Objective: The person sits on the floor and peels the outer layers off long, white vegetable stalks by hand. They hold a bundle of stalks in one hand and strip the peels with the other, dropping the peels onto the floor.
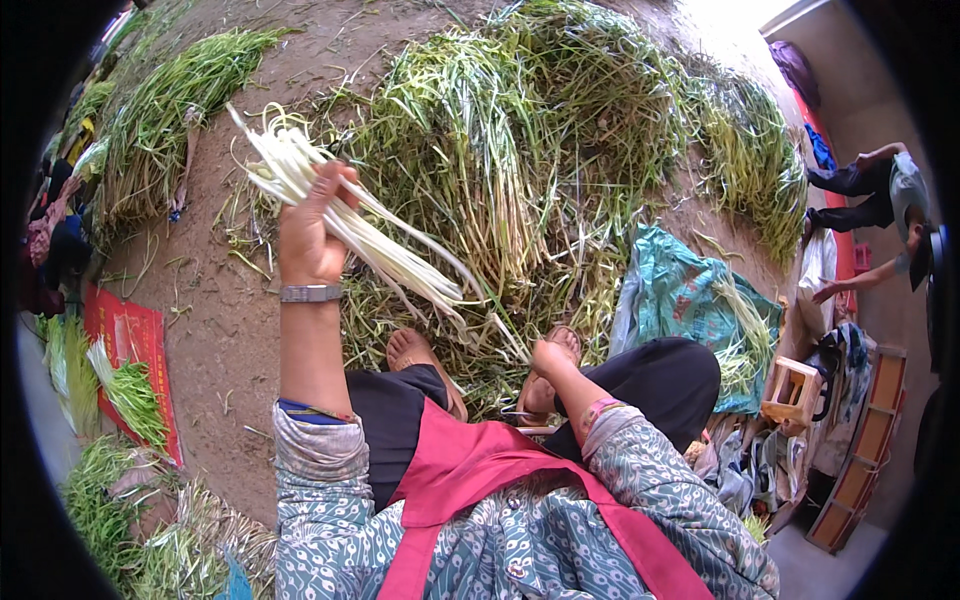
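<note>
My left hand (322, 217), with a metal watch band at the wrist, is closed around a bundle of long pale stalks (390, 259). The bundle slants from upper left down toward my feet. My right hand (551, 358) is low in front of my right foot, its fingers closed at the end of a thin pale stalk (508, 335) that reaches toward the bundle's lower end. Behind both hands lies a large heap of green leafy stalks (480, 150), with loose trimmings around my sandalled feet.
On the right are a teal woven plastic sack (675, 285) with pale stalks on it, a small wooden stool (791, 390) and a person (892, 187). More green stalks (180, 112) lie at upper left. A red sheet (154, 337) at left holds a green-and-white bunch (131, 394).
</note>
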A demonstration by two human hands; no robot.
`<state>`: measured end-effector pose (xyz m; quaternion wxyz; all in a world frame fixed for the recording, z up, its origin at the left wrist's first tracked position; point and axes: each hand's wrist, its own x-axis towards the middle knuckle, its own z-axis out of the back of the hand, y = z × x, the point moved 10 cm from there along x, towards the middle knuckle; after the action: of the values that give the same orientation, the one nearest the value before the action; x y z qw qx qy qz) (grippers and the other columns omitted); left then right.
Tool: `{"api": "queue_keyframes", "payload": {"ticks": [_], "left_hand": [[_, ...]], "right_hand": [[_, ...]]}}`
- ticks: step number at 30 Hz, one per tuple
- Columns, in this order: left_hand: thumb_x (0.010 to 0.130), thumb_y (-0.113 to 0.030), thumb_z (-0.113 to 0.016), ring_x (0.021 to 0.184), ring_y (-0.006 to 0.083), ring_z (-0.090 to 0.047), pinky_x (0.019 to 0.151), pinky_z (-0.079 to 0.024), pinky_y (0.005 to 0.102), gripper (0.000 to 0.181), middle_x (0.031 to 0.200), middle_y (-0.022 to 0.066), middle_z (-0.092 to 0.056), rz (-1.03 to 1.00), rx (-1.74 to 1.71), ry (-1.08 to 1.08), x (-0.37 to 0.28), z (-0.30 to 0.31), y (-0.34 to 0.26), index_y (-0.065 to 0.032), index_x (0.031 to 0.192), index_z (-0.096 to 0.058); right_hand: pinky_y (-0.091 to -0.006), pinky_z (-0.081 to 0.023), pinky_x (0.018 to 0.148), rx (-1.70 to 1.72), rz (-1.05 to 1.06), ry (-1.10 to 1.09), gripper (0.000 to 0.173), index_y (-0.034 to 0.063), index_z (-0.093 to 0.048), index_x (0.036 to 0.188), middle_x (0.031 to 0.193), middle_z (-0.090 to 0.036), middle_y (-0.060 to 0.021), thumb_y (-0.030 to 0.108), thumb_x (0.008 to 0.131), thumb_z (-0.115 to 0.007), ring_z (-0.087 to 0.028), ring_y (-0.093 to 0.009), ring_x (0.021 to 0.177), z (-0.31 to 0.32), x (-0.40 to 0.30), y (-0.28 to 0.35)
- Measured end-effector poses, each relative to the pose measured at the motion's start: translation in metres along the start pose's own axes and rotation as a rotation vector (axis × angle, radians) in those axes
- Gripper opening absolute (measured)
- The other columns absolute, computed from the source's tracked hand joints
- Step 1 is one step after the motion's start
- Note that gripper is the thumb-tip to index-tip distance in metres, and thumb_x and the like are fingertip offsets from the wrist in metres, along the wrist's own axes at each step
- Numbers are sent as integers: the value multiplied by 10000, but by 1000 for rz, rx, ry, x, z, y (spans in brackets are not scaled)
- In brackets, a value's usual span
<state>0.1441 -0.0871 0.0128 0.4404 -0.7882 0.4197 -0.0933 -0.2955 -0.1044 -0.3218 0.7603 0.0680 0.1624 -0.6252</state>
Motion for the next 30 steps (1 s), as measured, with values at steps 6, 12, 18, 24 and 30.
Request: {"api": "queue_keyframes", "payload": {"ticks": [6,12,18,24,30], "left_hand": [[725,-95,-613,739,124,-551,623,-478,226,164,802,49,-569,-3,-118,-70,3,25,-16,-55,862,-532],[632,-224,-705,614,90,-497,546,-475,227,303,695,-7,-513,198,-116,-91,-1,10,21,-90,818,-507],[672,-98,-671,571,68,-481,494,-432,190,355,783,21,-543,299,-120,19,-3,-7,41,-57,988,-513],[687,-74,-644,569,61,-481,502,-440,193,394,893,57,-550,253,-42,-39,5,5,35,-59,1037,-463],[688,-52,-633,556,63,-486,498,-437,199,369,865,60,-558,184,-3,-82,12,16,26,-71,1011,-455]], "right_hand": [[-360,-398,794,247,117,91,240,95,-511,909,1001,-456,-158,71,671,-493,-468,-325,939,55,-6,40],[-360,-432,732,605,113,227,215,134,-501,976,986,-510,-144,165,764,-524,-497,-286,924,176,43,87],[-339,-437,741,625,407,-25,255,155,-498,1022,1044,-482,-108,127,769,-485,-498,-270,891,223,87,144],[-468,-290,910,-28,577,13,512,121,-347,1201,1311,-182,-147,37,705,-446,-232,-366,1172,148,49,177],[-439,-377,785,-149,615,672,322,95,-480,1059,1193,-388,-161,154,747,-430,-478,-270,973,-5,-78,127]]}}
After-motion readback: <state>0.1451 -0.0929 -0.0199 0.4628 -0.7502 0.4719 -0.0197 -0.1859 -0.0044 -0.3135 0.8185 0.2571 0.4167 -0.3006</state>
